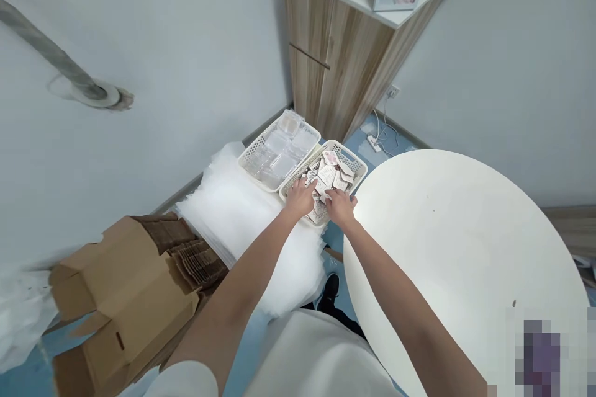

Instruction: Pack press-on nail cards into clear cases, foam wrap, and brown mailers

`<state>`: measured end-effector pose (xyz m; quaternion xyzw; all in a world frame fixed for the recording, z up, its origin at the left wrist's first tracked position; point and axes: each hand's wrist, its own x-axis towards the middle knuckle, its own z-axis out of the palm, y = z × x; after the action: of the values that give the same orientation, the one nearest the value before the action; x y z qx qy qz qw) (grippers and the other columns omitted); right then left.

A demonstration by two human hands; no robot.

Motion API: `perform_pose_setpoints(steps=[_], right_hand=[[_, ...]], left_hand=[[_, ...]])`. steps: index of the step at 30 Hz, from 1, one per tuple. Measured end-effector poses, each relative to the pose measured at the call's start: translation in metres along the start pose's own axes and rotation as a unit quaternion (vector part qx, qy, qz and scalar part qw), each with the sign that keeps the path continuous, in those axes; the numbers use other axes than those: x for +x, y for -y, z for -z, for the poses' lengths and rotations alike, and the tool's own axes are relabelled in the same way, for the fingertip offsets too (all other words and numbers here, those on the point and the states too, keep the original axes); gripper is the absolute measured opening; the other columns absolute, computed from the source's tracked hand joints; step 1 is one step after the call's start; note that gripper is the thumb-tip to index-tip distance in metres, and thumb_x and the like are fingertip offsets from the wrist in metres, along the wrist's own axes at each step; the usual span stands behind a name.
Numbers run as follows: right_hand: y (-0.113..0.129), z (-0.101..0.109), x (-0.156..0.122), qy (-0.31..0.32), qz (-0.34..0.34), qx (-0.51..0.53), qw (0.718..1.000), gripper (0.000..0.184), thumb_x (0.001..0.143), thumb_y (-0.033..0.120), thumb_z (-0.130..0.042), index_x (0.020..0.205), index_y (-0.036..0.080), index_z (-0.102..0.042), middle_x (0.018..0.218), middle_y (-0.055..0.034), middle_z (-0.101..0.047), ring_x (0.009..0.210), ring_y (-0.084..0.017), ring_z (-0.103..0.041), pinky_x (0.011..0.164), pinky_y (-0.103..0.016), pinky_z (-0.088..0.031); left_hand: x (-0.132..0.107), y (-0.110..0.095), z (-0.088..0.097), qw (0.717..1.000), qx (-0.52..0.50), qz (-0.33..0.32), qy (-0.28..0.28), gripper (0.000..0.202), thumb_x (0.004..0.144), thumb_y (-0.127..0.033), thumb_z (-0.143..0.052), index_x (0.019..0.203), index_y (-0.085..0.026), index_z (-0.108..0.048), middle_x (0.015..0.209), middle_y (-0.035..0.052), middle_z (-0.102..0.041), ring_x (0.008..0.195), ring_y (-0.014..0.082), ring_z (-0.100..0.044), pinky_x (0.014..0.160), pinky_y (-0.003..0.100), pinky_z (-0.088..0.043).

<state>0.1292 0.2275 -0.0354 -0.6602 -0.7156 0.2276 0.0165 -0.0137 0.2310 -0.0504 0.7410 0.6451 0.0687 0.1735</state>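
Note:
A white perforated plastic basket holds a pile of small printed paper packets. My left hand rests at the near left of the pile, thumb and fingers apart, touching the packets. Across from it, at the basket's right side, my right hand reaches over the rim with its fingers spread; part of them is hidden by the hand itself. No object can be made out in either palm. A second white basket, filled with clear plastic pouches, stands directly beside the first on the left.
A stack of white foam sheets lies in front of the baskets. Flattened brown cardboard boxes are at the lower left. A round white table stands at right. Behind are a wood-grain cabinet and a power strip with cables.

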Motion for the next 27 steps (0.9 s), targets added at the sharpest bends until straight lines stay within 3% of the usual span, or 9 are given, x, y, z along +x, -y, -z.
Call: perform_pose_setpoints(steps=[7, 15, 21, 27], right_hand=[[0.010, -0.023, 0.019, -0.021, -0.032, -0.039, 0.999, 0.028, 0.080, 0.022, -0.043, 0.103, 0.029, -0.056, 0.105, -0.0080, -0.051, 0.102, -0.025, -0.039, 0.090, -0.050, -0.013], [0.016, -0.030, 0.008, 0.007, -0.011, -0.023, 1.000, 0.036, 0.077, 0.034, -0.049, 0.113, 0.031, -0.049, 0.130, -0.0081, -0.031, 0.116, -0.028, -0.029, 0.093, -0.050, -0.012], [0.017, -0.032, 0.018, 0.003, -0.035, 0.048, 0.998, 0.035, 0.078, 0.030, -0.045, 0.112, 0.023, -0.051, 0.115, -0.0084, -0.051, 0.105, -0.025, -0.041, 0.092, -0.045, -0.017], [0.020, -0.028, 0.021, -0.015, -0.040, 0.070, 0.997, 0.039, 0.072, 0.010, -0.040, 0.107, 0.021, -0.053, 0.107, -0.0066, -0.056, 0.100, -0.021, -0.047, 0.090, -0.040, -0.020]], left_hand=[[0.011, 0.012, -0.012, 0.998, 0.018, -0.030, 0.055, 0.059, 0.070, -0.010, -0.046, 0.126, -0.023, -0.036, 0.126, 0.0105, -0.039, 0.112, 0.0285, -0.034, 0.087, 0.041, -0.031], [-0.004, 0.022, -0.011, 0.998, -0.017, -0.023, 0.056, 0.053, 0.072, -0.015, -0.049, 0.124, -0.021, -0.039, 0.120, 0.0114, -0.045, 0.111, 0.0279, -0.037, 0.089, 0.041, -0.027], [-0.011, 0.025, -0.011, 0.998, -0.047, -0.010, 0.047, 0.043, 0.073, -0.018, -0.049, 0.116, -0.018, -0.046, 0.108, 0.0110, -0.053, 0.105, 0.0279, -0.043, 0.087, 0.040, -0.029], [-0.011, 0.032, -0.008, 0.993, -0.115, -0.007, 0.024, 0.040, 0.074, -0.020, -0.051, 0.113, -0.016, -0.048, 0.104, 0.0106, -0.056, 0.102, 0.0258, -0.048, 0.088, 0.038, -0.032]])
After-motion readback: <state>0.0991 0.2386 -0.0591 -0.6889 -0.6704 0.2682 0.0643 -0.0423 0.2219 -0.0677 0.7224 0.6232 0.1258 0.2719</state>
